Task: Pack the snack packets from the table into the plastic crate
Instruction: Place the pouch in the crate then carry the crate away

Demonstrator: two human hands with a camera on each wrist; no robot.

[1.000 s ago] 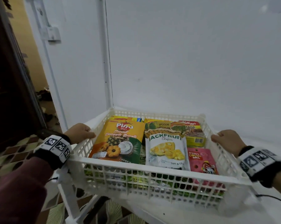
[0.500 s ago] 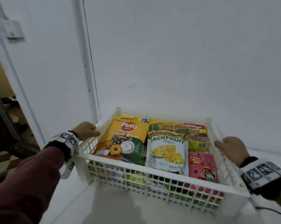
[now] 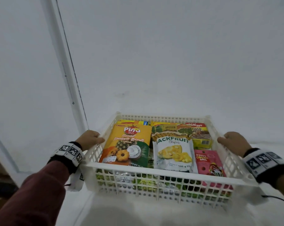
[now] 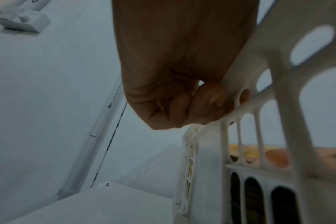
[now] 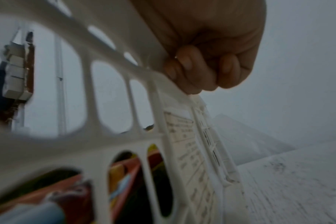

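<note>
A white plastic crate (image 3: 162, 172) full of snack packets sits over the white table (image 3: 138, 214), close to the wall. On top lie a Pina biscuit packet (image 3: 128, 144), a Jackfruit chips packet (image 3: 173, 152), a pink ball packet (image 3: 208, 162) and a Coco Pops packet (image 3: 200, 132). My left hand (image 3: 90, 138) grips the crate's left rim, fingers curled under it in the left wrist view (image 4: 182, 109). My right hand (image 3: 232, 141) grips the right rim (image 5: 125, 50), its fingers (image 5: 190, 71) wrapped beneath.
A white wall (image 3: 170, 54) stands right behind the crate. A white door frame (image 3: 69, 70) runs up at the left, with the table's left edge (image 3: 82, 207) below it. Cables hang from both wristbands.
The crate has moved right and away from the table's left edge, onto the table near the wall. Both hands kept their grip on the rims.
</note>
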